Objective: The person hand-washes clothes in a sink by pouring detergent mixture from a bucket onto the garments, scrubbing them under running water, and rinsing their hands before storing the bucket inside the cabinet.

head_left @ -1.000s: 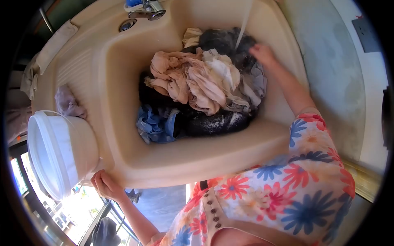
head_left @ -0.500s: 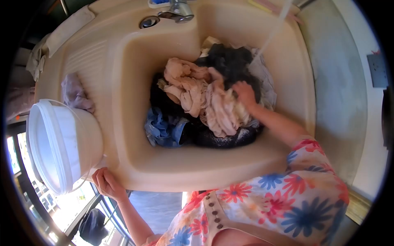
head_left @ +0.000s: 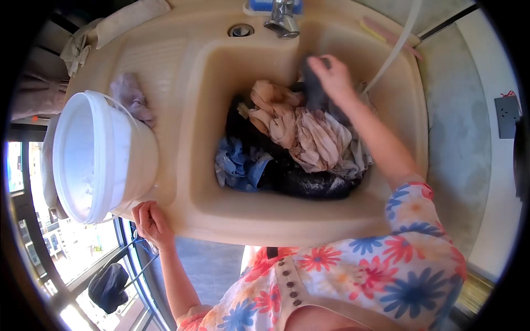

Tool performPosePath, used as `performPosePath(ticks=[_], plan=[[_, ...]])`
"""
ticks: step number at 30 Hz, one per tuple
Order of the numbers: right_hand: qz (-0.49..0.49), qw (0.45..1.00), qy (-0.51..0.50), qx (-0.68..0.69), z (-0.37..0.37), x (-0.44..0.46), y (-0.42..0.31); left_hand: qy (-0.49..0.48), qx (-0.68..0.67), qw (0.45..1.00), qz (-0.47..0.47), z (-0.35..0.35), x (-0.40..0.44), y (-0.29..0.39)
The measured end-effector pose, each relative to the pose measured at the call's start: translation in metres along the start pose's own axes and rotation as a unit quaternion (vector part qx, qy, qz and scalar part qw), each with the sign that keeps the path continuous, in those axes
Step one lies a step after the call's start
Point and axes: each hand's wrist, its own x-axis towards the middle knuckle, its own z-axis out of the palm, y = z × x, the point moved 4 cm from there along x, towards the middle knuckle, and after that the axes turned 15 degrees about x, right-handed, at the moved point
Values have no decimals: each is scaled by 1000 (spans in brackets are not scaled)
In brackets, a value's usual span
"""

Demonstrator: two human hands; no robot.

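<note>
Inspector: What do I find at the hands?

Operator: From my station I see the right hand (head_left: 334, 79) grasping a dark grey cloth (head_left: 314, 87) near the far wall of the sink (head_left: 309, 234). The left hand (head_left: 153, 225) has its fingers curled at the sink's near edge, just beside the bucket (head_left: 138, 160); I cannot tell whether they clasp that edge.

Inspector: Surroundings and obstructions?

Operator: The bucket stands at the near left corner of the drainboard (head_left: 172, 102), with a mauve cloth (head_left: 133, 100) just beyond it. The tap (head_left: 282, 23) is at the sink's far edge, a round metal fitting (head_left: 241, 30) to its left. In the basin, pink cloths (head_left: 317, 138) lie over a black cloth (head_left: 309, 179) marked with white residue; a blue cloth (head_left: 238, 165) lies toward the near left corner.

Inspector: Anything obscured?

Operator: The right hand covers part of the grey cloth. The pink cloths hide much of the black one. A pale strand (head_left: 398, 47) comes down by the far right corner; its upper end is cut off, and I cannot tell water from hose. The left fingertips are tucked out of sight.
</note>
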Motion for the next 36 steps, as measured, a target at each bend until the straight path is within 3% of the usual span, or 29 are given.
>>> performPosePath(ticks=[1, 3, 4, 6, 9, 11, 15, 17, 20, 23, 26, 28, 30, 32, 34, 36], plan=[[-38, 999, -33, 17, 22, -8, -13, 1, -2, 1000, 6, 0, 0, 0], [-189, 982, -7, -9, 66, -13, -12, 1, 4, 1000, 9, 0, 0, 0], [-202, 979, -25, -16, 82, -16, -9, -1, 8, 1000, 10, 1, 0, 0], [-244, 945, -99, -194, 114, -28, 16, 5, 21, 1000, 14, -1, 1, 6], [-127, 930, -239, -248, 119, -32, 56, 8, 18, 999, 26, 0, 0, 4], [-50, 913, -265, -305, 81, -48, 64, 10, 14, 999, 29, -1, 2, 1], [108, 879, -240, -399, -13, -85, 150, 12, 13, 1000, 18, 0, 0, 1], [143, 891, -183, -390, -32, -80, 177, 16, 9, 1000, 13, -1, 0, 2], [18, 697, -396, -598, -30, -35, 242, 22, 8, 1000, 3, 0, 0, 1], [124, 869, -247, -412, -33, -9, 241, 9, 0, 1000, 7, 0, -1, -2], [185, 889, -289, -303, -62, 12, 152, 14, -6, 1000, 3, 1, -1, -1], [151, 977, -100, -107, -98, 42, 192, 12, -7, 1000, 0, 1, -1, 1], [90, 995, 2, 43, -66, 45, 181, 13, -6, 1000, 1, 0, 0, 1], [73, 986, -5, -150, -15, 35, 197, 16, 0, 1000, 4, 1, 0, 1], [191, 964, -170, 76, 18, 10, 172, 26, -1, 999, 22, 1, 0, 1], [120, 951, -248, -143, 25, -13, 160, 17, -5, 1000, 16, 4, -3, 2]])
